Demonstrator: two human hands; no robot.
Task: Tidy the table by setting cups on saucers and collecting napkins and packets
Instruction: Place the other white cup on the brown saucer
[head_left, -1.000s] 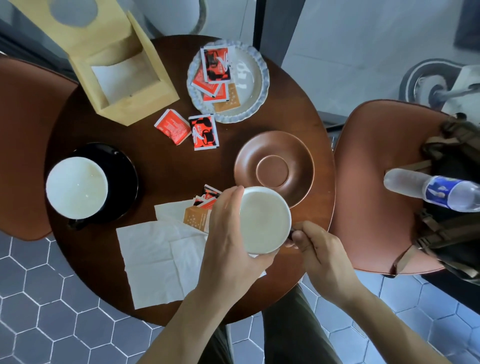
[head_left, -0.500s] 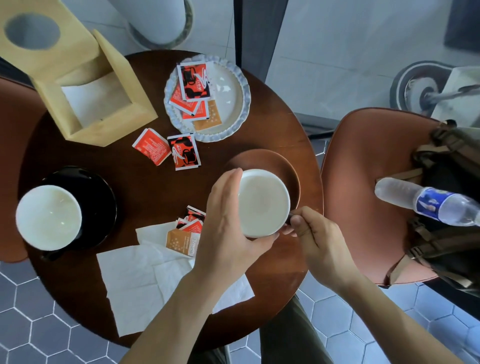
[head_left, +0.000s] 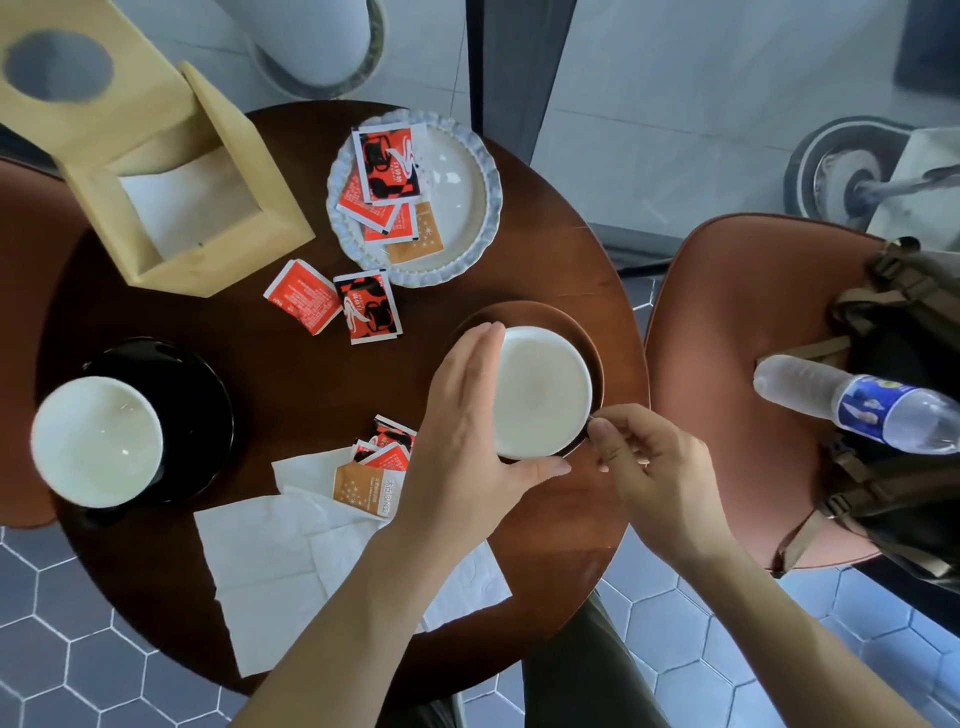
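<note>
Between both hands' grip (head_left: 582, 441), white cup (head_left: 540, 392)

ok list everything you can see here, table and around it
table: 1, dark brown, round, centre
cups: 2, white inside; one over brown saucer, one on black saucer at left
plate: 1, pale, scalloped, far side, packets on it
loose packets: red and orange, mid-table; more on napkins
napkins: white, near edge
tissue box: 1, wooden, far left
chairs: 2, brown
bag: 1, dark, right chair
bottle: 1, clear, blue label
left hand: grip round cup
right hand: pinching cup handle
</note>
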